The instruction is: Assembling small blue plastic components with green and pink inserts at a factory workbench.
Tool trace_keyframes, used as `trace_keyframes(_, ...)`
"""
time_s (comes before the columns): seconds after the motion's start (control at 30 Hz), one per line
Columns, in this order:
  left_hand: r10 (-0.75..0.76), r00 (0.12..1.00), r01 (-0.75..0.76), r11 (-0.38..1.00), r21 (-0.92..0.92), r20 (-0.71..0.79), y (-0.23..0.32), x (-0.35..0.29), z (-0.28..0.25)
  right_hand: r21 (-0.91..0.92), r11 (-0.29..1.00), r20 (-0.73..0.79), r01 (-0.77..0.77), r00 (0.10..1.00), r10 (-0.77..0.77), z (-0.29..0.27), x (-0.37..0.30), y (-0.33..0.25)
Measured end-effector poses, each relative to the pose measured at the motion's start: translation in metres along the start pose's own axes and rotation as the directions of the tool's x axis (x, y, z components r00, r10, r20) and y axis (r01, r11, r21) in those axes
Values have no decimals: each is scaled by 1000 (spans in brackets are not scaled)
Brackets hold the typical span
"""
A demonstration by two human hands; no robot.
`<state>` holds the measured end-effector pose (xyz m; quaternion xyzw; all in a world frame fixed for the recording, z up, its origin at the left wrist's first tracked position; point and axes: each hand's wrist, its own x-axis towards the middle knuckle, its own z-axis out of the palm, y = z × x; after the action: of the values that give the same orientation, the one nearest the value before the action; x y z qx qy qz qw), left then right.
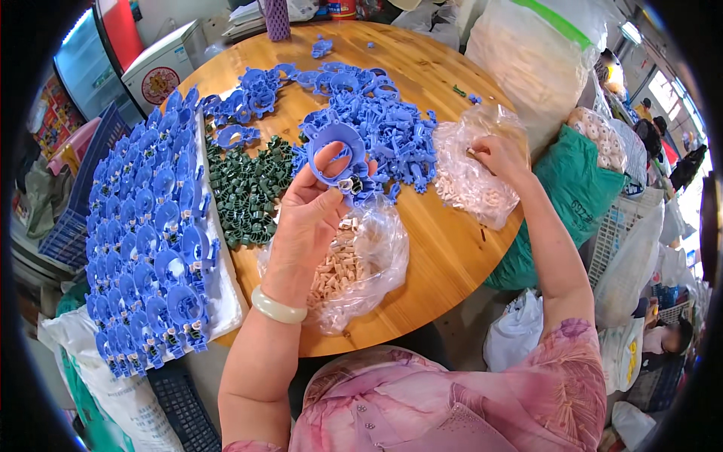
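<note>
My left hand [310,215] holds up a blue plastic piece [329,138] with a round, ring-like bowl, pinched at its lower end, where small white and dark parts show. My right hand [499,157] reaches over an open clear plastic bag [456,147] of small pale pink pieces [491,200]. Its fingertips are drawn together at the bag; whatever they grip is hidden. Behind the left hand lies a heap of blue plastic parts [407,143], with dark green pieces [247,184] to its left. Beneath that hand, another clear bag [388,248] contains small beige pieces [339,264].
Everything lies on a round wooden table [444,252]. On its left side, a white board [226,290] carries rows of blue pieces [169,264]. A purple mesh holder [277,21] stands at the back. A big clear sack [512,56] and a green sack [584,184] crowd the right edge.
</note>
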<state>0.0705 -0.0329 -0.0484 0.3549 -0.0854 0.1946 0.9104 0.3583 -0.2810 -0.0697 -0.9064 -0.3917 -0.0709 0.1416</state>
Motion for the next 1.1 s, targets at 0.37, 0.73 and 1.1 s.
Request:
trace_keyframes(0.37,-13,1000,13,1000,28,13,2,-3,1,561,805,109,-195,981,161,-23,-14,-24)
trace_keyframes(0.73,-72,996,74,996,44,-61,2,-4,8,717,661,-115,222,973,-201,-71,-40,-157)
trace_keyframes(1.1,-36,998,35,999,-25,-51,-1,-5,1,720,663,-26,207,962,-272,-73,-40,-213)
